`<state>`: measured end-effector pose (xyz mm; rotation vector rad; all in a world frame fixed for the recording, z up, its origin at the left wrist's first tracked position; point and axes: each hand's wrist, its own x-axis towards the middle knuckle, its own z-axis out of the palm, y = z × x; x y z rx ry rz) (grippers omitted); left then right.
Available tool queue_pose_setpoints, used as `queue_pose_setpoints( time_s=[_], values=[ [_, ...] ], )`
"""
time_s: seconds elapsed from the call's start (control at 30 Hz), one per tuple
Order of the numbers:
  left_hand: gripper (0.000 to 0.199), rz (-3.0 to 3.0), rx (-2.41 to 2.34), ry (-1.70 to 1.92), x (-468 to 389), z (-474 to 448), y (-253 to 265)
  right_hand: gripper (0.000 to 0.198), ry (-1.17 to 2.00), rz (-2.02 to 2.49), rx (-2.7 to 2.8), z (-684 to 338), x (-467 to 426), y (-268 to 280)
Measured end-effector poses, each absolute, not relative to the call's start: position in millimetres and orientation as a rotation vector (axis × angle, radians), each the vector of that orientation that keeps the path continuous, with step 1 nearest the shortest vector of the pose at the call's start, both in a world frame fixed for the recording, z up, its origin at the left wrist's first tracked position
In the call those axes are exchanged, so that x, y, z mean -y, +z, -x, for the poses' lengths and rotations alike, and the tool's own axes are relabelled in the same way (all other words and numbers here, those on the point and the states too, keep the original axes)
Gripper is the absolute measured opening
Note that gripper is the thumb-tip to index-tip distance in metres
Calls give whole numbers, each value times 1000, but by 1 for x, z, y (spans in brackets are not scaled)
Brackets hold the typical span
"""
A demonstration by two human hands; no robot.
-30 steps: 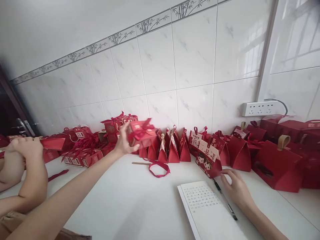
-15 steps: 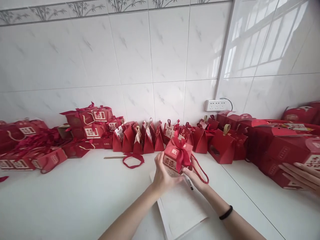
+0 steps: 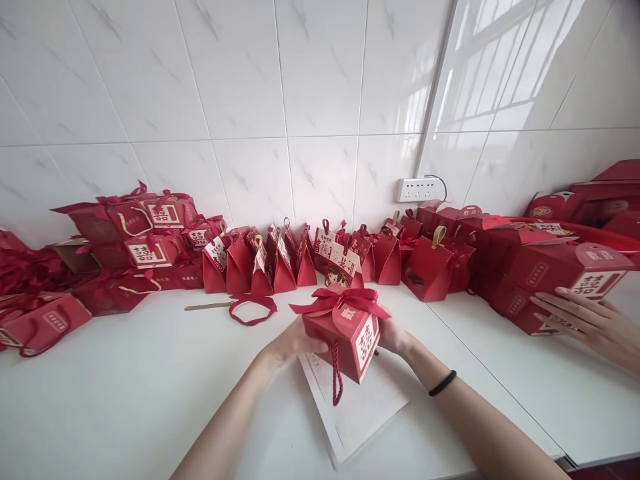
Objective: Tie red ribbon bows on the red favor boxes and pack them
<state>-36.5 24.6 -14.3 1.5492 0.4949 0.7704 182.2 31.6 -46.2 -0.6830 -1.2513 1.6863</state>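
- You hold the red gift box [image 3: 327, 331] in front of you, tilted, above the upper part of the notebook [image 3: 367, 413], and it hides some of that page.
- Your left hand [image 3: 293, 340] grasps the left side of this box, with the thumb on its face.
- Your right hand [image 3: 393, 333] grasps the right side; its fingertips are hidden behind the box. On this wrist is a black band [image 3: 443, 383].
- On the box top is a wide ribbon bow [image 3: 345, 300], and a twisted cord [image 3: 336, 377] hangs down at the front.
- Behind it, the row of small peaked boxes [image 3: 284, 275] stands along the wall and blocks the way at the back.
- To the left of your hands, a ribbon loop [image 3: 254, 323] lies flat, near a thin strip [image 3: 207, 307].
- Farther left there is a pile of bow-tied boxes [image 3: 165, 250].
- On the right side, another person's hand [image 3: 593, 327] touches the large red boxes [image 3: 545, 273].
- A power strip [image 3: 417, 190] is on the wall.
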Motion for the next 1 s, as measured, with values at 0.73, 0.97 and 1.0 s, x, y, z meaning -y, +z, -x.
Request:
queue_pose_setpoints(
  time_s=[0.73, 0.97, 1.0],
  values=[
    [111, -2622, -948, 1042, -36, 50, -35, 46, 1370, 802, 1197, -175, -29, -25],
    [99, -2229, -869, 1173, -31, 47, -27, 47, 1363, 873, 1182, -171, -29, -27],
    [97, -2196, -848, 1194, -30, 45, -24, 46, 1363, 856, 1195, -171, -29, -27]
  ],
)
